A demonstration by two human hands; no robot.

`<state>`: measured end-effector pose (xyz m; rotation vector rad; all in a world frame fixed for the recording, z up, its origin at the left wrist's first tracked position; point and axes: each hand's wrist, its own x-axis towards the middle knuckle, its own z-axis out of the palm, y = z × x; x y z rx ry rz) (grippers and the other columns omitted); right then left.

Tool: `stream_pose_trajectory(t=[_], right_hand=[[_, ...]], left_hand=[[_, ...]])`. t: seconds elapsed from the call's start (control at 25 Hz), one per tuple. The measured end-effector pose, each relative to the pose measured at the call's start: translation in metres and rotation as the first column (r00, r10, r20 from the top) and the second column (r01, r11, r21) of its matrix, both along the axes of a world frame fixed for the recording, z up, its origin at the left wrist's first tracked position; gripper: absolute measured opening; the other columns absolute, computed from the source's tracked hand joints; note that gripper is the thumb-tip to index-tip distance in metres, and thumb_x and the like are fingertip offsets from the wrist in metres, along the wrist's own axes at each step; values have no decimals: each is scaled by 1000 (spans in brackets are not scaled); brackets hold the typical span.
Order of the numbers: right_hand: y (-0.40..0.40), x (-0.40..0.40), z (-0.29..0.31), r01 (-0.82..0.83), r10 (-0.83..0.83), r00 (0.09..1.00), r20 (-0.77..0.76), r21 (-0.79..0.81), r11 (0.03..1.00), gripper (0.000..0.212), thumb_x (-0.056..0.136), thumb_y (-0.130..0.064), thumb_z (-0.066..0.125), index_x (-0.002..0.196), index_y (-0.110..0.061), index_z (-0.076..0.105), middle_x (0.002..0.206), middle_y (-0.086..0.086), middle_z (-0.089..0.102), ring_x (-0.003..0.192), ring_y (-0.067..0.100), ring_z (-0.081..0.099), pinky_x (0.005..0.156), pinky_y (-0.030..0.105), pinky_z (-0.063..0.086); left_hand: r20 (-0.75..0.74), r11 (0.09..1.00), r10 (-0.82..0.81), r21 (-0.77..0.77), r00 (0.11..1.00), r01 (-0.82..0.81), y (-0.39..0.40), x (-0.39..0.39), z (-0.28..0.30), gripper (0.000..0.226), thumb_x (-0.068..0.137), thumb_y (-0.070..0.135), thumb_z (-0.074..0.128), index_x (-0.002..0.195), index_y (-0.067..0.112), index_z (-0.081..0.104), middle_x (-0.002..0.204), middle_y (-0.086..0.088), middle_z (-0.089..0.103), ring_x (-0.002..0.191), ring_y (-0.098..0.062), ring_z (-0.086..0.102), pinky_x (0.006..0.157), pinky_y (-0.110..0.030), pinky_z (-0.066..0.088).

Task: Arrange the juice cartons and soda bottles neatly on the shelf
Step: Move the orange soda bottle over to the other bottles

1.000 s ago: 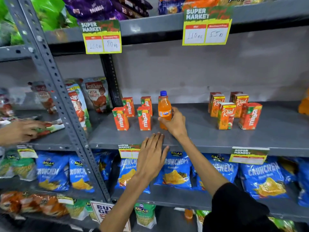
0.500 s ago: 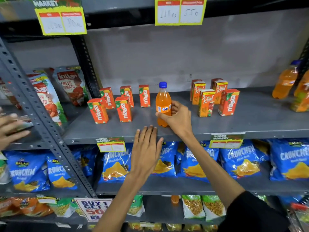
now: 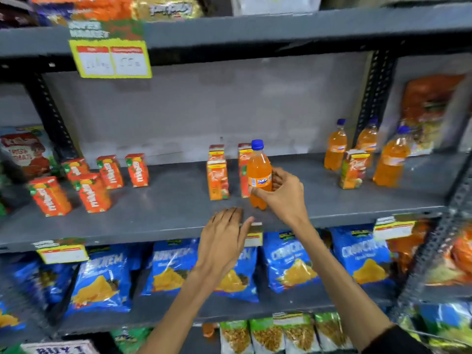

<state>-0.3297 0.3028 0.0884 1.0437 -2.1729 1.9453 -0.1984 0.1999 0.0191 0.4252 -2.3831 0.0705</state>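
Right hand (image 3: 282,192) wraps the soda bottle (image 3: 259,175) around its label, fingers closed on it; bottle upright, long axis vertical, base at or just above the shelf (image 3: 166,208), cannot tell which. Left hand (image 3: 224,231) lies flat and empty on the front edge, fingers loosely spread. Three more bottles (image 3: 335,149) stand well to the right of the grip, with one juice carton (image 3: 352,169) among them. Judgement: held bottle belongs with that group, so travel is rightward, right hand nearer

You get open shelf (image 3: 178,200) between Maaza cartons (image 3: 109,172) and Real cartons (image 3: 217,180); bottles (image 3: 335,149) crowd right.
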Motion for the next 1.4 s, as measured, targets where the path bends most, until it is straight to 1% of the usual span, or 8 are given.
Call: stream_pose_trajectory(t=[0.12, 0.4, 0.52, 0.68, 0.84, 1.0, 1.16, 1.4], right_hand=[[42, -46, 0, 89, -89, 996, 6, 13, 996, 46, 66, -19, 89, 108, -16, 68, 90, -8, 74, 76, -5, 70, 78, 18, 57], [90, -118, -8, 275, -275, 961, -12, 39, 961, 44, 72, -27, 84, 111, -15, 66, 105, 5, 75, 92, 18, 70, 90, 40, 57], [90, -128, -11, 298, -297, 955, -15, 39, 954, 44, 78, -28, 82, 115, -11, 66, 108, 6, 74, 97, 20, 70, 91, 38, 56], [83, -129, -17, 313, -313, 950, -1, 40, 949, 41, 82, -26, 79, 118, -11, 65, 107, 4, 72, 98, 19, 68, 79, 17, 50], [86, -117, -30, 364, -363, 931, -22, 79, 928, 57, 86, -31, 75, 137, -19, 52, 124, 6, 68, 116, 28, 61, 98, 39, 51], [99, -73, -40, 428, -425, 903, -55, 71, 901, 53, 94, -18, 66, 144, -17, 47, 119, 6, 69, 104, 20, 64, 89, 24, 43], [85, -35, -50, 279, -279, 960, 8, -57, 959, 50, 94, -14, 65, 142, -12, 52, 133, 5, 65, 118, 18, 65, 96, 15, 46], [10, -22, -28, 65, -65, 998, -5, 97, 993, 69, 85, -26, 77, 144, -5, 48, 144, 9, 56, 133, 22, 54, 109, 33, 45]], left_hand=[[33, 1000, 9, -20, 999, -8, 30, -34, 1, 53, 105, 47, 34, 109, 9, 71, 106, -8, 75, 98, -27, 70, 87, -39, 54], [96, 997, 18, -81, 995, -10, 62, -73, -3, 63, 103, 52, 28, 122, 8, 69, 125, -9, 71, 118, -26, 66, 101, -41, 51], [108, 997, 38, -70, 993, -30, 64, -78, -8, 67, 103, 54, 25, 128, 8, 66, 132, -10, 68, 125, -26, 62, 106, -44, 49], [109, 997, 43, -65, 993, -36, 63, -77, -10, 68, 103, 54, 24, 131, 8, 65, 135, -9, 66, 127, -26, 61, 109, -44, 47], [126, 998, 32, -58, 992, -25, 60, -77, -10, 67, 103, 55, 24, 135, 10, 62, 138, -8, 64, 130, -24, 58, 111, -44, 45], [106, 998, 27, -53, 994, -21, 57, -73, -9, 66, 102, 56, 26, 131, 11, 65, 134, -7, 67, 127, -24, 61, 109, -42, 47], [52, 997, 60, -40, 997, -58, 44, -56, -10, 62, 100, 54, 33, 124, 10, 70, 127, -7, 71, 120, -24, 65, 104, -43, 50], [48, 988, 151, 5, 987, -151, 12, -15, -13, 60, 101, 53, 35, 125, 10, 69, 128, -8, 70, 122, -25, 64, 106, -44, 49]])
